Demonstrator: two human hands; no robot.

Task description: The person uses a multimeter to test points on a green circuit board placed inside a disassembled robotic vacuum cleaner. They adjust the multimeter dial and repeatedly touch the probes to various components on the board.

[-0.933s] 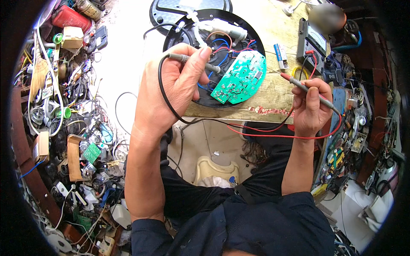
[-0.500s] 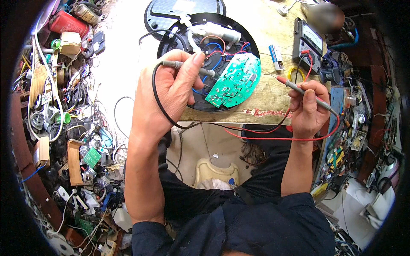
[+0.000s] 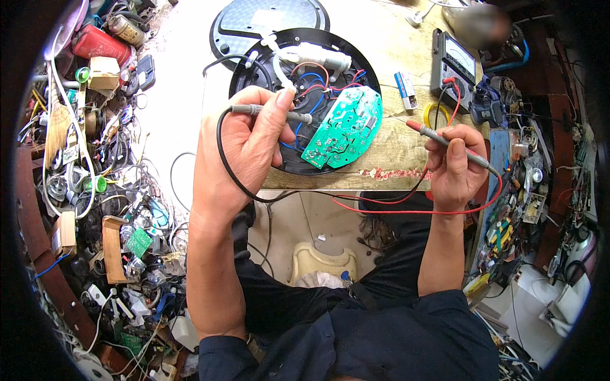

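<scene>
My left hand [image 3: 244, 143] grips a grey test probe [image 3: 246, 109] with a black lead, its front end pointing right at the left edge of a green circuit board [image 3: 346, 127]. Whether its tip touches the board I cannot make out. The board lies tilted in a round black housing [image 3: 241, 79], among red and blue wires and a white plastic tube-like part [image 3: 324, 60]. To the right, my right hand [image 3: 459, 168] pinches a red-and-grey test probe [image 3: 438, 136]. Its thin tip points left, over bare wood, apart from the board. The black and red leads cross in front of the table edge.
An analog multimeter [image 3: 454, 66] with both leads plugged in stands at the back right. Near it are a small blue-and-white box [image 3: 405, 89] and a yellow ring [image 3: 434, 115]. A round grey cover [image 3: 270, 22] lies behind the housing. Piled electronic scrap [image 3: 136, 241] fills the left side.
The whole view has shifted slightly, with the table lower and a little further left in the picture. Both hands keep their probes in nearly the same places.
</scene>
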